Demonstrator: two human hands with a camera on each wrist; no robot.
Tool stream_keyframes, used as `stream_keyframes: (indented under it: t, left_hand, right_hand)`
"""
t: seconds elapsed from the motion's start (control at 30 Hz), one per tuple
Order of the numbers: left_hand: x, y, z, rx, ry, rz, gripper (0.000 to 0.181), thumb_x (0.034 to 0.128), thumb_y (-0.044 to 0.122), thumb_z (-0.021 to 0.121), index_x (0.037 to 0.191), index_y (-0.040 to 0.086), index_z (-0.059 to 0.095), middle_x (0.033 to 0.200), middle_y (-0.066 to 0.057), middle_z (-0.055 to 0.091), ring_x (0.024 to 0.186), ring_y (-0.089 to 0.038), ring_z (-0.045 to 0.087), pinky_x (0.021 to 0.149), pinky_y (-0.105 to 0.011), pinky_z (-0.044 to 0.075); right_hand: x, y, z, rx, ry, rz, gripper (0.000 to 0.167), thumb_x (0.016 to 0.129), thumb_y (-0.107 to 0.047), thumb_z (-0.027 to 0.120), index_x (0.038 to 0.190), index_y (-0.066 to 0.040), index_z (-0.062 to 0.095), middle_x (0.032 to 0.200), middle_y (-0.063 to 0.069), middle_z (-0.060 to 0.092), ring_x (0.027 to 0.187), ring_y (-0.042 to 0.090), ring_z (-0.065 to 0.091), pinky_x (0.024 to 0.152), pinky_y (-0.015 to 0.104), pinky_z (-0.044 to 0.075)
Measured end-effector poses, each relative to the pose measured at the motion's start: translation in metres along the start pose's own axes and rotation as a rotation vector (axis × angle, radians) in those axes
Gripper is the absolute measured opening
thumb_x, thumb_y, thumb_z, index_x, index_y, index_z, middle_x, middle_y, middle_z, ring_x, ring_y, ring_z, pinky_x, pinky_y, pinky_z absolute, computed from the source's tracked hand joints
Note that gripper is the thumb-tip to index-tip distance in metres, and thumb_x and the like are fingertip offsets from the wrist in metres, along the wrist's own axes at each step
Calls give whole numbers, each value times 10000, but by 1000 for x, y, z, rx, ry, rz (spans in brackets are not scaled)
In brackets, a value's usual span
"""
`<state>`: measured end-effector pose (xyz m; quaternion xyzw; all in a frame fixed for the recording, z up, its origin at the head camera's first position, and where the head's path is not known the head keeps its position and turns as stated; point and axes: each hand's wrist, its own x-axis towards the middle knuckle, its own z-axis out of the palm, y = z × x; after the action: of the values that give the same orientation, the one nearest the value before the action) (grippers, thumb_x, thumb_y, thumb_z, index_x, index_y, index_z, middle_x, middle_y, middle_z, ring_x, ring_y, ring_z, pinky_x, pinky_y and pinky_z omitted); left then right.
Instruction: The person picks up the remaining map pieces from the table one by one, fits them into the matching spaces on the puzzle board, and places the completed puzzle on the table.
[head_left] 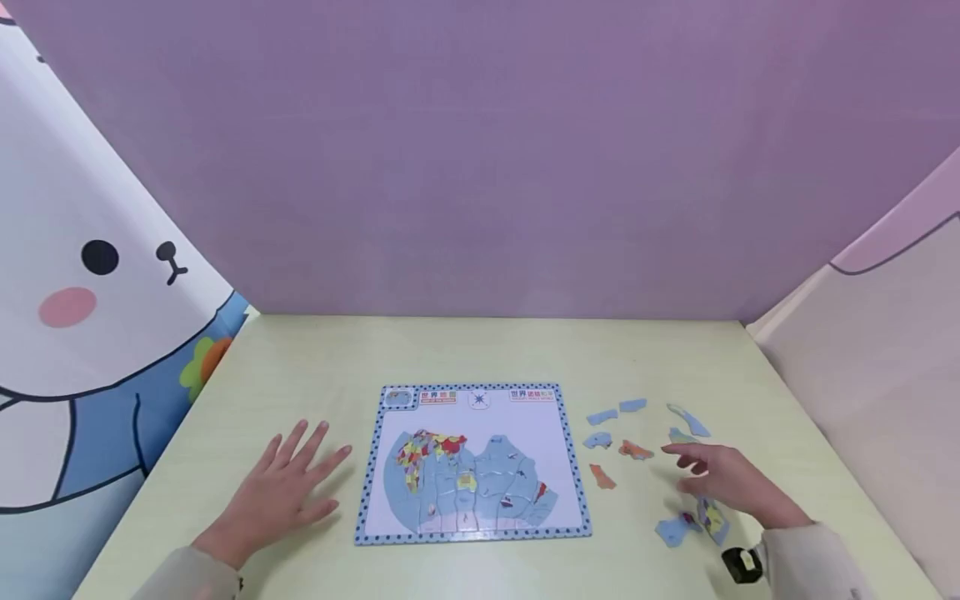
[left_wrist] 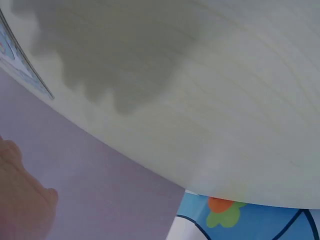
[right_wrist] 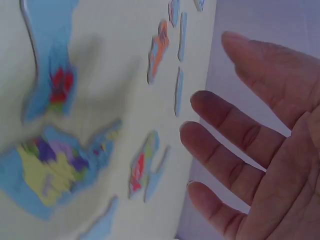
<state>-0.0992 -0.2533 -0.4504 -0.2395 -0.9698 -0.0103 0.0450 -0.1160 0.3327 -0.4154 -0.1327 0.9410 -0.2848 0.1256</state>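
Observation:
A world-map jigsaw board (head_left: 525,421) with a dotted blue border lies on the table, partly filled with pieces. To its left, my left hand (head_left: 273,496) hovers with fingers spread, holding nothing. Over the loose pieces on the right is my right hand (head_left: 727,479), its fingers loosely bent. The right wrist view shows no piece in those fingers (right_wrist: 225,155). Close below that hand lie a yellow-and-blue piece (head_left: 714,521) and a blue piece (head_left: 672,531). A green-and-blue piece (head_left: 681,436) lies just beyond its fingertips.
Between board and right hand are an orange piece (head_left: 636,451), a smaller orange piece (head_left: 602,477) and several blue ones (head_left: 598,440). A long piece (head_left: 690,421) lies farther back. A purple panel (head_left: 495,183) stands behind the pale table (head_left: 315,358); printed panels (head_left: 45,350) flank it.

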Motion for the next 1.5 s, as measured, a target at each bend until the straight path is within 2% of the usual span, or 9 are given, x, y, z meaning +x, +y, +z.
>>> stream_keyframes:
  t: [0.1, 0.27, 0.43, 0.53, 0.6, 0.73, 1.0, 1.27, 1.5]
  left_hand:
    - [4, 4, 3, 22, 2, 42, 660, 813, 526, 682, 1367, 194, 542, 1465, -207, 396, 1347, -462, 273, 1035, -643, 284]
    - [8, 8, 3, -34, -90, 71, 672, 855, 572, 604, 1391, 177, 517, 1481, -193, 381, 1359, -457, 270, 1039, -642, 284]
    - [6, 10, 7, -153, -220, 26, 716, 880, 637, 504, 1419, 166, 484, 1515, -164, 340, 1395, -441, 212, 1066, -649, 222]
    - [2, 10, 13, -235, -302, -11, 746, 884, 662, 465, 1438, 162, 455, 1531, -162, 309, 1406, -446, 174, 1070, -662, 189]
    - [-2, 10, 16, -267, -332, -29, 756, 884, 671, 451, 1444, 162, 444, 1535, -159, 302, 1409, -447, 165, 1068, -670, 180]
    - [-4, 8, 19, -283, -307, -25, 750, 890, 665, 448, 1441, 157, 447, 1527, -157, 318, 1406, -445, 181, 1065, -672, 184]
    - [-3, 9, 22, -285, -314, -15, 753, 888, 683, 426, 1445, 176, 446, 1527, -145, 325, 1407, -429, 196, 1067, -663, 195]
    - [2, 17, 18, -259, -308, 31, 737, 900, 655, 440, 1437, 151, 454, 1517, -125, 350, 1403, -415, 220, 1068, -651, 213]
    - [5, 20, 21, -267, -336, 56, 803, 877, 703, 417, 1445, 135, 441, 1521, -93, 354, 1414, -385, 212, 1071, -654, 203]
  right_hand:
    - [2, 0, 3, 29, -20, -18, 408, 791, -63, 735, 1154, 87, 624, 951, 108, 653, 800, 209, 605, 660, 268, 511]
    - [4, 0, 10, 31, -47, -15, 322, 765, -67, 756, 1060, 37, 681, 880, 24, 626, 773, 134, 551, 629, 251, 490]
    - [-2, 7, 14, -10, -71, -12, 342, 690, -65, 800, 1019, -37, 712, 879, 20, 557, 752, 135, 488, 625, 252, 438]
    - [-10, 15, 18, 8, -92, -32, 358, 656, -82, 816, 999, -48, 716, 851, 30, 476, 703, 87, 419, 596, 237, 378]
    - [-13, 19, 23, 18, -102, -70, 345, 652, -77, 813, 980, -38, 713, 816, 26, 430, 664, 64, 376, 566, 233, 343]
    - [-11, 20, 27, -16, -81, -103, 334, 632, -66, 811, 950, -47, 712, 801, 16, 421, 653, 47, 362, 568, 231, 340]
    - [-9, 19, 28, -125, -92, -57, 335, 620, -95, 847, 927, -104, 712, 807, -11, 447, 696, 82, 398, 608, 241, 378]
    - [-12, 23, 31, -123, -100, -106, 320, 616, -72, 827, 902, -90, 682, 805, -19, 454, 697, 57, 408, 609, 250, 397]
    - [-12, 24, 37, -131, -112, -76, 257, 641, -62, 827, 819, -145, 661, 769, -34, 439, 688, 61, 378, 589, 238, 363]
